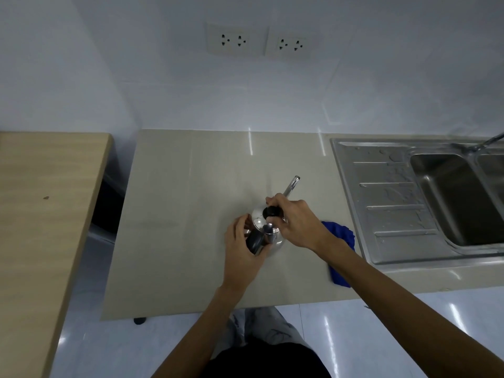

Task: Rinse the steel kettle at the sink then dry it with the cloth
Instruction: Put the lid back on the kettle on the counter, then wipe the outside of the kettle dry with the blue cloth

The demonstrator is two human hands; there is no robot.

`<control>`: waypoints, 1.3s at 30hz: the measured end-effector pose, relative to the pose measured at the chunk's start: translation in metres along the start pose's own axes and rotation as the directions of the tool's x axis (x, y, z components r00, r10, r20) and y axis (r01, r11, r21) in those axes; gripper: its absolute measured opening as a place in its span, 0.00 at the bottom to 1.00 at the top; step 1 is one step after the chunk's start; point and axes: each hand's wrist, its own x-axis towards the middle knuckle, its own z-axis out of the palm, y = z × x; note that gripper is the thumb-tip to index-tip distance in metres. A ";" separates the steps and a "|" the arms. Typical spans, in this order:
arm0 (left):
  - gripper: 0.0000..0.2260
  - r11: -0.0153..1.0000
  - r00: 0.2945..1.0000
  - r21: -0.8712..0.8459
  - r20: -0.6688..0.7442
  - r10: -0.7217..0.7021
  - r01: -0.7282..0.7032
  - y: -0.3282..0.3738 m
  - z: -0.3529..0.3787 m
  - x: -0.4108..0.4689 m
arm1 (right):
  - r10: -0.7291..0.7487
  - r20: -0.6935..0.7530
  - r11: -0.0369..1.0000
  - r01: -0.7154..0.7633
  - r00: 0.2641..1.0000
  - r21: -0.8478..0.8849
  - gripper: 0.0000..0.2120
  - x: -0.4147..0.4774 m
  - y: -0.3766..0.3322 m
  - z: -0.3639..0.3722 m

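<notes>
The steel kettle [266,230] stands upright on the beige counter [191,214], its spout pointing toward the back right. My left hand [242,246] is wrapped around its black handle. My right hand [297,219] reaches over the top, fingers closed on the black lid knob [271,211]. A blue cloth [341,241] lies crumpled on the counter just right of the kettle, partly hidden under my right forearm. The steel sink [450,197] lies at the right, with a ribbed drainboard and a basin.
A tap [488,141] juts in over the sink at the far right. Water drops lie on the drainboard [395,203]. A wooden table [41,214] stands left of the counter across a dark gap. Two wall sockets [261,42] sit on the white wall above.
</notes>
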 end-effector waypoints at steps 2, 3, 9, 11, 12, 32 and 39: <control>0.38 1.000 1.000 0.028 -0.008 0.014 -0.013 -0.001 0.000 0.000 | 0.021 0.017 1.000 -0.020 1.000 -0.008 0.11 0.002 0.000 0.001; 0.38 0.999 1.000 0.042 -0.008 0.024 -0.024 -0.002 0.001 0.001 | 0.028 0.018 1.000 -0.028 0.999 -0.011 0.10 0.002 -0.001 0.002; 0.37 0.999 0.999 0.031 -0.031 0.024 -0.023 0.002 0.002 -0.001 | 0.076 0.002 0.997 -0.076 0.997 0.025 0.13 -0.003 -0.001 0.008; 0.37 0.999 0.998 0.028 -0.046 0.029 -0.028 0.003 0.004 -0.002 | 0.079 0.006 0.996 -0.079 0.997 0.034 0.13 -0.003 -0.001 0.007; 0.37 1.000 0.998 0.023 -0.053 0.023 -0.022 0.005 0.005 -0.003 | 0.075 0.007 0.996 -0.076 0.997 0.042 0.14 -0.002 -0.002 0.007; 0.20 0.911 0.923 0.151 0.055 0.380 -0.384 0.040 -0.001 0.051 | 0.414 -0.244 0.841 -0.471 0.877 -0.265 0.21 -0.120 0.161 0.055; 0.19 0.916 0.929 0.158 0.026 0.369 -0.368 0.036 0.008 0.053 | 0.478 -0.188 0.787 -0.514 0.858 -0.341 0.26 -0.128 0.193 0.074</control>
